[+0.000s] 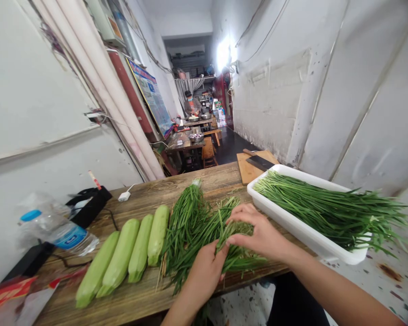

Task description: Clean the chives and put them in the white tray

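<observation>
Both hands are over a loose pile of garlic chives [190, 224] on the wooden table [122, 312]. My left hand [206, 267] is closed around a small bunch of chives [240, 230], thumb and fingers pressed together on it. Above the same bunch, my right hand [255, 228] curls with its thumb and fingertips at the stems, touching them. Its fingers bend round the bunch from the right side. More chives, their white ends tied or gathered at the far side, lie just left of the hands.
Several pale green zucchini [122, 258] lie left of the chives. A white plastic tub [275, 217] full of chives stands on the right. Behind it a cleaver [260, 161] rests on a cutting board [246, 170]. A water bottle [64, 233] is far left. A person [192, 105] sits at a distant table.
</observation>
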Available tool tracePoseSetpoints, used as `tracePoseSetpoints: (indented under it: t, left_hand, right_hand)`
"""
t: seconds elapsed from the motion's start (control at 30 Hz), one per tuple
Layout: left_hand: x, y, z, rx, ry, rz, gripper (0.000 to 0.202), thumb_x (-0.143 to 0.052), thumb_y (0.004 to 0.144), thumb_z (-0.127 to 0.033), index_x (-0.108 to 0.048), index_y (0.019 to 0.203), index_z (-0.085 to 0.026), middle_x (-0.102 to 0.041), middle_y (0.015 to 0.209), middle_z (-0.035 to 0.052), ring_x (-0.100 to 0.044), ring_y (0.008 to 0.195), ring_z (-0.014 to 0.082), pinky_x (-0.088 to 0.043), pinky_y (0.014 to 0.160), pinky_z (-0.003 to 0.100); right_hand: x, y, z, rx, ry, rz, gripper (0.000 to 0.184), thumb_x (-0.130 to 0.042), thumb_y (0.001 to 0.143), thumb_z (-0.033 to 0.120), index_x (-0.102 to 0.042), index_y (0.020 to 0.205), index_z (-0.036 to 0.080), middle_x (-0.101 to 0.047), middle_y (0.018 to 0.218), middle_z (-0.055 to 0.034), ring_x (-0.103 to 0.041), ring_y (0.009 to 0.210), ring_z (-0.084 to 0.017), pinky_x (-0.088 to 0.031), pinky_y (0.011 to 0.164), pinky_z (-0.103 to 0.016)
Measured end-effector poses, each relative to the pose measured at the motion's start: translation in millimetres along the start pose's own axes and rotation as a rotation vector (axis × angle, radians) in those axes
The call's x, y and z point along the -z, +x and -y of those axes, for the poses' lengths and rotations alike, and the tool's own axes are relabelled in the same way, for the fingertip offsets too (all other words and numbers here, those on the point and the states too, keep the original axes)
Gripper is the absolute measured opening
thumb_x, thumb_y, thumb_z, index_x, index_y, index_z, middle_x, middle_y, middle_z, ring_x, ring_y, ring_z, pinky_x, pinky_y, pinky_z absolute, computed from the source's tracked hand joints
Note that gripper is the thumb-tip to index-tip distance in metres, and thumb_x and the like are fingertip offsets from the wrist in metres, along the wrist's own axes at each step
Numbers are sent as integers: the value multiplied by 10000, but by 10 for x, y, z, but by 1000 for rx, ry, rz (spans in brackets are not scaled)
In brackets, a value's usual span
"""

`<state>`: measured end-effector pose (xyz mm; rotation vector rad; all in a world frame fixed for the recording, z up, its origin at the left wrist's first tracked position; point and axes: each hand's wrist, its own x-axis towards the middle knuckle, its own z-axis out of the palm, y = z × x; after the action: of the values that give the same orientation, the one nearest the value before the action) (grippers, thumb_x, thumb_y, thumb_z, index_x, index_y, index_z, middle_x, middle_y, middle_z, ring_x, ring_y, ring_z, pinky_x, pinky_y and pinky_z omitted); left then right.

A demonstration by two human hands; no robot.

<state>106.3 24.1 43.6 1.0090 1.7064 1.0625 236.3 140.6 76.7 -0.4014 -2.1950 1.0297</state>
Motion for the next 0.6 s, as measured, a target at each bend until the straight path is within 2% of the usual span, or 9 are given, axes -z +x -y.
tracePoseSetpoints:
  t: [0.1, 0.2, 0.27, 0.33, 0.37, 0.4, 0.43, 0.5, 0.6]
  left_hand:
    - [-4, -18, -7, -14, 81, -26, 581, -434, 769, -698, -589, 885, -150, -406, 547, -61, -390, 450, 115, -371, 400, 219]
    - [11, -34, 23, 29, 117, -53, 614, -439, 764, -699, -606, 953, -140, -505, 613, -15, -469, 524, 147, -402, 438, 224]
    - [26, -31, 63, 68, 111, -66, 652, -427, 768, -701, -603, 1035, -133, -551, 663, 9, -493, 568, 160, -427, 472, 231]
    - [35, -15, 99, 112, 104, -69, 684, -408, 780, -695, -578, 1117, -124, -568, 683, 18, -490, 569, 162, -436, 483, 242]
    - [36, -5, 109, 119, 109, -70, 683, -403, 788, -686, -575, 1127, -118, -564, 677, 17, -480, 556, 159, -431, 478, 243]
    - [35, 5, 111, 107, 123, -68, 664, -401, 797, -672, -587, 1105, -113, -553, 659, 13, -466, 541, 155, -421, 471, 240]
    - [34, 14, 106, 78, 142, -65, 631, -402, 807, -654, -608, 1060, -114, -540, 637, 9, -453, 526, 152, -407, 465, 236]
    - [34, 25, 83, -2, 169, -65, 554, -414, 824, -613, -645, 974, -132, -545, 614, 13, -460, 520, 157, -390, 473, 231]
    - [51, 21, 57, -55, 146, -97, 494, -463, 813, -587, -666, 953, -159, -627, 663, 46, -547, 591, 199, -406, 529, 243]
  right_hand:
    - [-130, 28, -23, -54, 70, -31, 80, -695, 763, 300, -723, 756, 226, -574, 866, -40, -512, 912, -200, -400, 838, -338]
    - [-67, 81, -145, -178, 278, -112, 198, -704, 738, 337, -676, 604, 193, -553, 768, -22, -513, 781, -172, -404, 757, -321]
    - [57, 103, -222, -245, 409, -290, 274, -707, 718, 389, -623, 556, 185, -529, 706, -6, -493, 703, -155, -400, 710, -314]
    - [152, 89, -241, -250, 413, -478, 344, -662, 755, 426, -583, 520, 187, -510, 672, -2, -482, 685, -154, -391, 707, -316]
    - [163, 65, -224, -239, 360, -493, 368, -635, 780, 429, -581, 509, 187, -519, 686, -9, -490, 702, -159, -388, 722, -320]
    - [142, 31, -193, -232, 288, -416, 384, -613, 801, 427, -591, 504, 185, -531, 709, -21, -501, 726, -168, -387, 737, -328]
    - [92, -8, -154, -226, 208, -279, 370, -615, 803, 419, -615, 517, 184, -546, 740, -33, -511, 753, -180, -388, 749, -336]
    - [-54, -79, -89, -182, 58, -83, 229, -692, 744, 376, -676, 606, 194, -565, 794, -46, -517, 828, -209, -391, 777, -349]
    - [-186, -93, -110, -110, -62, -55, 133, -677, 767, 300, -688, 675, 205, -572, 817, -46, -510, 860, -212, -398, 782, -348]
